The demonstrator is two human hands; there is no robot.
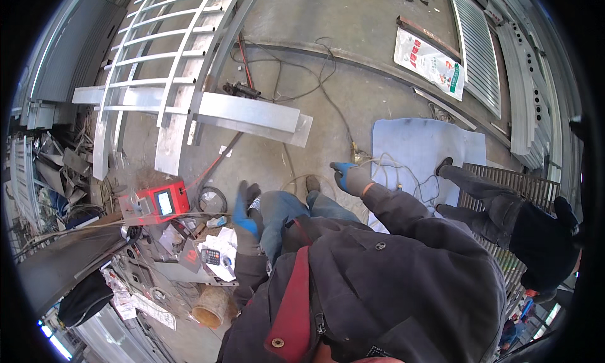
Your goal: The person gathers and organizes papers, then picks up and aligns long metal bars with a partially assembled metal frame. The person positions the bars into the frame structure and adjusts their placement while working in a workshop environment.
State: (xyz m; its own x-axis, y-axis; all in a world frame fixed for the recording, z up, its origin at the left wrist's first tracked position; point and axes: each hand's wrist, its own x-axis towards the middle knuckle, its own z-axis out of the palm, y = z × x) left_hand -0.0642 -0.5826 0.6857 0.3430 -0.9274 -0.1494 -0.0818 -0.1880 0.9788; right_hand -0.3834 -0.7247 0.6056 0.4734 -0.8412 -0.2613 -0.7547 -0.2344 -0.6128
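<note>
I wear grey-and-blue work gloves on both hands. My left hand (244, 217) hangs beside my left leg, its fingers stretched downward and holding nothing that I can see. To its left stands a red machine (165, 201) with a lit screen. My right hand (348, 176) is held out in front of my right side, fingers partly bent and apart, with nothing visible in it. Just beyond it a cable (343, 120) with a yellowish fitting runs over the floor. A blue-grey mat (403, 136) with looped cable on it lies to the right.
A pale metal frame with curved bars (176, 63) stands ahead left, crossed by a flat metal beam (249, 113). A calculator (211, 256) and papers lie on a cluttered bench at left. Another person (535, 237) is at right by a slatted grate (513, 181). Cables cross the floor.
</note>
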